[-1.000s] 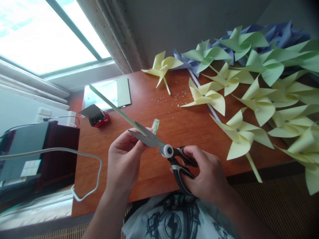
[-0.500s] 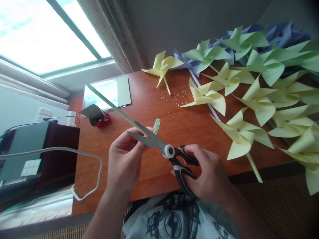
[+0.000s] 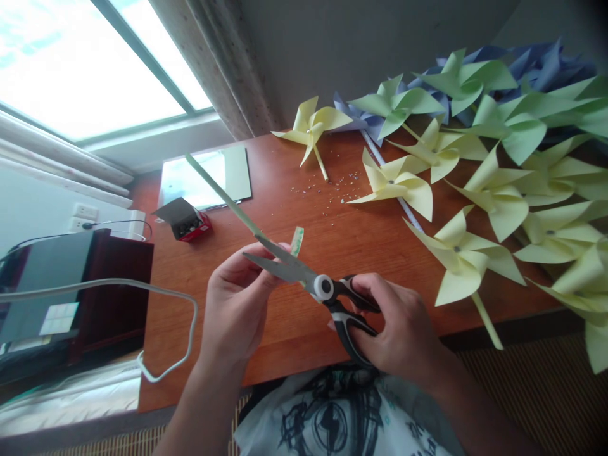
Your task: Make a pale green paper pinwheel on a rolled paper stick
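Many finished paper pinwheels (image 3: pixel 463 256) lie right; the left hand (image 3: pixel 237 304) pinches a green paper stick (image 3: pixel 223 197), uncut between the right hand (image 3: pixel 403 332)'s gripped, part-open scissors (image 3: pixel 304 278).

Daylight is admitted through the window (image 3: pixel 90 69) at upper left, which is overexposed to near white. A glare patch is reflected on the bench (image 3: pixel 332 253). The lower right corner is darkened, straight lines are bowed toward the edges, and focus is kept throughout.
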{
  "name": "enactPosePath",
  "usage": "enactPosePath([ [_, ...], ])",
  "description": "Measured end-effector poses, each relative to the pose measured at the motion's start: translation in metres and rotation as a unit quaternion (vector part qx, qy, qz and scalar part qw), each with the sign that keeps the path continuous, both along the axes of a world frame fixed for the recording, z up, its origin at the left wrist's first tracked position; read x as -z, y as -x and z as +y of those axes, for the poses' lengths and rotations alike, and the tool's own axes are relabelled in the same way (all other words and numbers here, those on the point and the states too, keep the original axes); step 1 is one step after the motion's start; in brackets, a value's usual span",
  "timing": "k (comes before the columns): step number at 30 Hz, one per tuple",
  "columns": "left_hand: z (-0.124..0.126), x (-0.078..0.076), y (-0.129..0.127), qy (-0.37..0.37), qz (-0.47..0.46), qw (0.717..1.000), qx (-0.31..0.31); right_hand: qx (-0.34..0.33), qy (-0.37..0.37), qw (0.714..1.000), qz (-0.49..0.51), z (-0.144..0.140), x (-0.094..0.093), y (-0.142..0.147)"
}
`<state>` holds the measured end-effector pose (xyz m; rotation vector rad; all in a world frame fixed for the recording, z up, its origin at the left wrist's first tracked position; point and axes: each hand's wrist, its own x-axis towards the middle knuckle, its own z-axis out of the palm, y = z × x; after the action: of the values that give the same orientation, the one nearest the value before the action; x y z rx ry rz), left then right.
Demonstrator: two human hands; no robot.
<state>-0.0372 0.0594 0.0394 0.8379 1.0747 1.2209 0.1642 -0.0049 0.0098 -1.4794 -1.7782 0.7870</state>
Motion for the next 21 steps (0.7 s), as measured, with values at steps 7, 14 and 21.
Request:
enactPosePath([
  [7,0.0,0.001,0.005,0.011,0.006,1.0,0.002,-0.015,-0.013,1.0,-0.021,0.003,-0.001,-0.002],
  [14,0.002,0.002,0.003,0.037,0.022,0.999,0.02,-0.023,-0.045,0.998,-0.032,0.003,0.002,0.007],
  [21,0.009,0.011,0.016,0.051,-0.017,0.998,-0.018,-0.04,0.025,0.998,0.04,0.006,-0.009,0.006],
])
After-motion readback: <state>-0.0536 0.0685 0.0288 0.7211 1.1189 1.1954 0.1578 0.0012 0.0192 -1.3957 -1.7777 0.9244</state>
